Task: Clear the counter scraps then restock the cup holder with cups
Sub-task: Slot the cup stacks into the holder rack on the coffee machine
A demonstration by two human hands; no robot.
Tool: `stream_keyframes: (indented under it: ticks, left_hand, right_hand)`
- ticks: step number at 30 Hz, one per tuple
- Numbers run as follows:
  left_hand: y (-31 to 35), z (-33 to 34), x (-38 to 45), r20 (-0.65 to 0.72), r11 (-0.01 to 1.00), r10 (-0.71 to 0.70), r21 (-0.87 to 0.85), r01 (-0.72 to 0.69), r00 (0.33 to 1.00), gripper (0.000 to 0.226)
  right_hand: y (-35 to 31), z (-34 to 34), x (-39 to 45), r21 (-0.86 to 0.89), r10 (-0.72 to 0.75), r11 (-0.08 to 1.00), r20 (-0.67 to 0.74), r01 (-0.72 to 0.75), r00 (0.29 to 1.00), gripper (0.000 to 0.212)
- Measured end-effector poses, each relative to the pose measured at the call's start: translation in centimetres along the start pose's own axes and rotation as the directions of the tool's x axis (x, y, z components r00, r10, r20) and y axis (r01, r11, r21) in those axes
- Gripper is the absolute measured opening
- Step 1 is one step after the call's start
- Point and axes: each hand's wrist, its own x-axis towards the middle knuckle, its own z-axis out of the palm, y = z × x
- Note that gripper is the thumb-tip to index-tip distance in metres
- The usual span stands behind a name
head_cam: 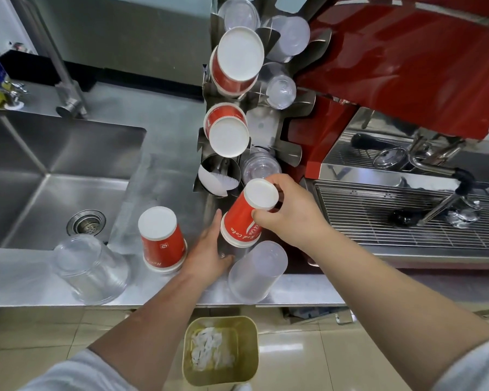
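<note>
My right hand (290, 211) grips the top of an upside-down stack of red paper cups (242, 221), tilted, just in front of the steel cup holder (261, 128). My left hand (208, 249) lies flat against the stack's lower rim, fingers straight. The holder's tiers carry red cup stacks (237, 60) (227, 131), clear plastic cups (281, 90) and a low slot with a white cup bottom (215, 182). On the counter stand another red stack (163, 239), a frosted plastic stack (256, 270) and a clear plastic stack (89, 268), all upside down.
A steel sink (48, 179) with a tap fills the left. A red espresso machine (401, 66) with its drip grate (393, 218) stands at the right. On the tiled floor below the counter edge sits a yellow bin (220, 349) holding crumpled white scraps.
</note>
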Motion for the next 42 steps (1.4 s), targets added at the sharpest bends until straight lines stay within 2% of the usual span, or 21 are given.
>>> stream_keyframes:
  ticks: [10, 15, 22, 29, 32, 37, 42]
  left_hand:
    - [0.5, -0.8, 0.0, -0.034, 0.999, 0.053, -0.009, -0.054, 0.998, 0.102]
    - [1.9, -1.5, -0.4, -0.088, 0.99, 0.129, -0.049, -0.134, 0.988, 0.092]
    - [5.0, -3.6, -1.4, -0.207, 0.954, 0.296, 0.02, -0.299, 0.932, 0.073]
    - [7.7, -5.7, -3.9, -0.253, 0.931, 0.362, 0.043, -0.364, 0.897, 0.077]
    - [8.2, -7.0, -5.8, -0.276, 0.927, 0.366, 0.019, -0.376, 0.889, 0.076]
    - [8.3, -10.5, -8.3, -0.36, 0.923, 0.377, 0.073, -0.377, 0.853, 0.076]
    - [7.5, -13.7, -9.9, -0.431, 0.956, 0.293, 0.103, -0.275, 0.853, 0.079]
  right_hand:
    - [-0.3, -0.5, -0.3, -0.002, -0.021, 1.0, -0.016, 0.021, 1.0, 0.054]
    - [-1.1, -1.0, -0.6, -0.006, -0.053, 0.999, -0.025, 0.053, 0.998, 0.052]
    - [-3.0, -3.6, -1.7, -0.028, -0.137, 0.99, -0.086, 0.135, 0.987, 0.051]
    - [-5.8, -6.2, -4.3, -0.038, -0.229, 0.973, -0.134, 0.226, 0.964, 0.048]
    - [-7.2, -6.8, -5.4, 0.0, -0.274, 0.961, -0.156, 0.278, 0.949, 0.046]
    - [-10.1, -6.6, -6.3, 0.056, -0.35, 0.931, -0.152, 0.362, 0.924, 0.047]
    - [-12.7, -4.1, -5.6, 0.063, -0.416, 0.903, -0.117, 0.425, 0.902, 0.05]
